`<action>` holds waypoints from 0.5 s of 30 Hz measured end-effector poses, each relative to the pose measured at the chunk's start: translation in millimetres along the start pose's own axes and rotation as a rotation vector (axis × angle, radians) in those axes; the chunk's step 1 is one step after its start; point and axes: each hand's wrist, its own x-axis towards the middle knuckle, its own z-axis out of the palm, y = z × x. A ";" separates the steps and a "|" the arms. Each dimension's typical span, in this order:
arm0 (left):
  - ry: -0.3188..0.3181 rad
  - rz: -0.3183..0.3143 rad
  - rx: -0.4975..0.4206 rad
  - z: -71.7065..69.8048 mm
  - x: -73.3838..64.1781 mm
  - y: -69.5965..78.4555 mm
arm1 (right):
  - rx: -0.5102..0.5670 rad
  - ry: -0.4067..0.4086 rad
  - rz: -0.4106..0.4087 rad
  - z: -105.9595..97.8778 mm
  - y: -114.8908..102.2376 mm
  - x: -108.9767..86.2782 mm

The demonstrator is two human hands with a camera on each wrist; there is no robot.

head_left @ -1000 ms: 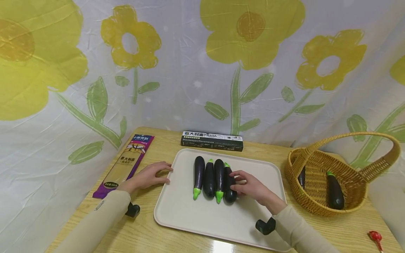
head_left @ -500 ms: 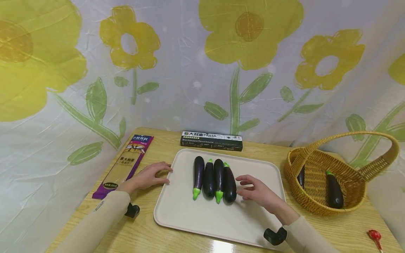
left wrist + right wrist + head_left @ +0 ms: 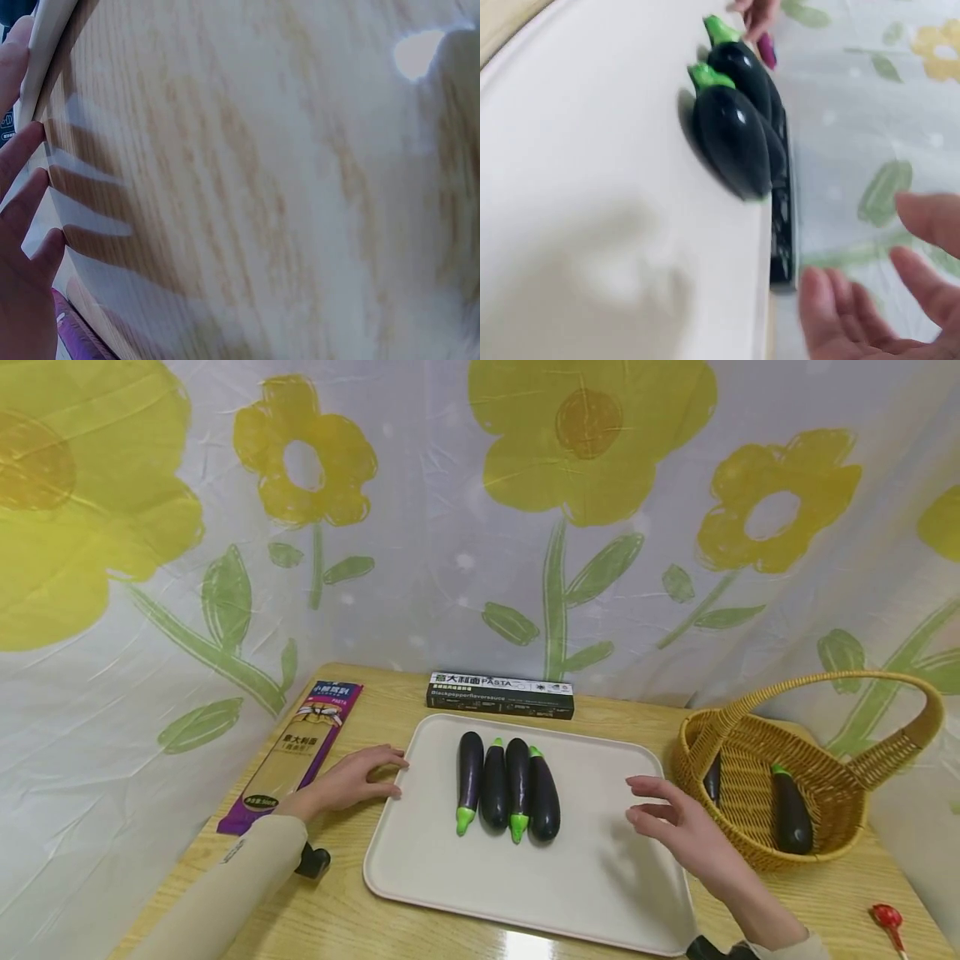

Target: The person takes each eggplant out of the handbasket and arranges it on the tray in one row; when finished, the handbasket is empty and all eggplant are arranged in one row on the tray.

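Note:
Several dark purple eggplants (image 3: 495, 787) lie side by side on a white tray (image 3: 450, 881), their green stem ends alternating. At the tray's left rim rests my left hand (image 3: 360, 779), fingers spread with the tips right at the edge; the left wrist view shows its fingers (image 3: 22, 199) along that rim. Over the right part of the tray hovers my right hand (image 3: 686, 835), thumb and fingers apart, holding nothing. In the right wrist view the eggplants (image 3: 731, 139) lie well away from its fingers (image 3: 821, 300).
A wicker basket (image 3: 701, 777) with a tall handle stands right of the tray, two eggplants (image 3: 791, 810) visible inside. Behind the tray is a black pasta box (image 3: 498, 696). A purple pasta packet (image 3: 296, 752) lies left, a small red item (image 3: 887, 918) at front right.
My right hand has let go of the rightmost eggplant and moved right, toward the basket side. My left hand stays at the tray's left rim.

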 end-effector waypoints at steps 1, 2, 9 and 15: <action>0.000 0.003 0.001 -0.1 -0.4 0.5 | -0.008 0.029 -0.001 -5.0 0.8 -2.7; -0.002 -0.004 -0.004 -0.4 -0.6 1.1 | -0.011 0.057 -0.004 -10.4 1.4 -5.5; 0.001 -0.005 -0.026 -1.3 -1.2 2.7 | -0.027 0.122 0.075 -59.0 7.6 -20.4; 0.000 -0.003 -0.018 -1.0 -0.3 1.9 | -0.092 0.131 0.093 -106.3 25.4 -19.2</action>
